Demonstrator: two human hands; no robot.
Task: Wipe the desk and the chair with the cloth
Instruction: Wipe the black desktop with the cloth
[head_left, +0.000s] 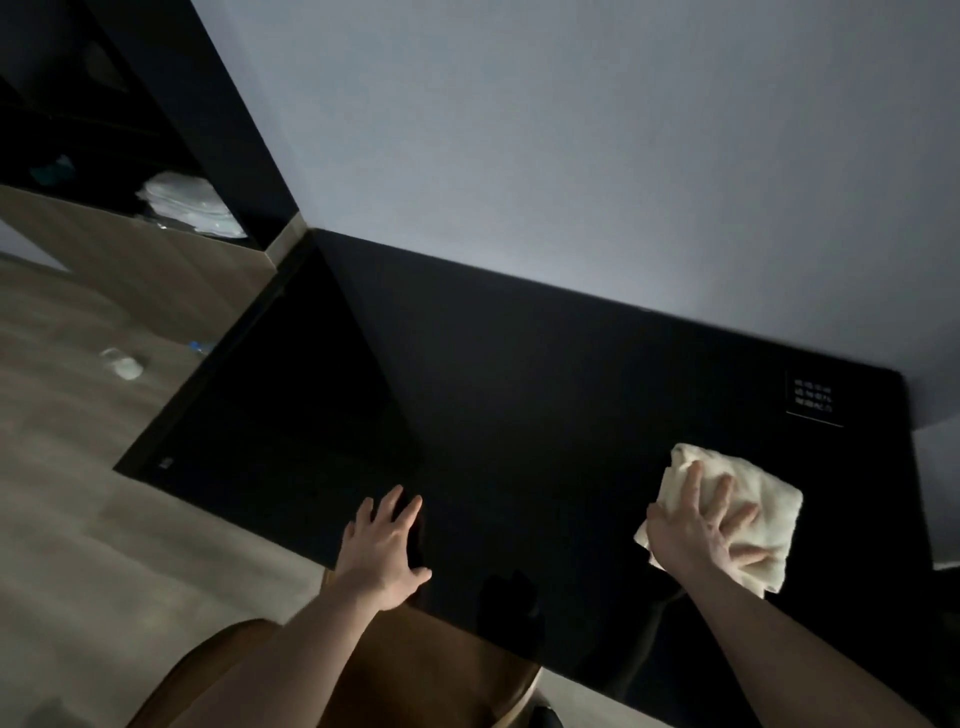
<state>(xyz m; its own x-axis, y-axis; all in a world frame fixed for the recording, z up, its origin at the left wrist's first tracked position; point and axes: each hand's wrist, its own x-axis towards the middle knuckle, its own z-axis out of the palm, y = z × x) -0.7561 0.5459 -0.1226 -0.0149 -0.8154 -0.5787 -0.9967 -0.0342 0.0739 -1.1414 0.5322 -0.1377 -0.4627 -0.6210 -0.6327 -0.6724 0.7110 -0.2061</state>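
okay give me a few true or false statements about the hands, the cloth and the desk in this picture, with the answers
1. The right hand presses the cloth flat on the desk. True.
2. The left hand holds a second cloth. False: it rests open on the desk's near edge, holding nothing.
3. The cloth is dark blue. False: it is off-white.
4. The chair sits below the desk's near edge. True.

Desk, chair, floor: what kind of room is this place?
Probably a hotel room or bedroom: a glossy black desk against a plain wall, a brown chair tucked under it, and folded white linens on a dark shelf.
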